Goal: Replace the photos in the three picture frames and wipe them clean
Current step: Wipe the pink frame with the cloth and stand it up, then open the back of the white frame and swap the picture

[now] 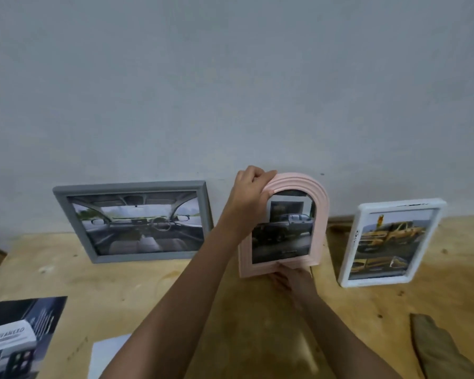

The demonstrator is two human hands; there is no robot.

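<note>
While the pink arched frame [283, 228] is standing upright at twelve o'clock between the grey frame [133, 220] and the white frame [389, 242], I am gripping its arch with my left hand [251, 191], fingers curled over the top at its eleven o'clock. My right hand [292, 277] is holding the bottom edge at six o'clock. Its long axis is running vertically between my hands, both touching it.

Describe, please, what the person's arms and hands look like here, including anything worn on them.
Both forearms are bare as far as the picture shows, with no sleeve in view. The left hand and right hand wear no gloves. No ring, watch or bracelet shows on the fingers or wrists, and no markings are visible.
</note>
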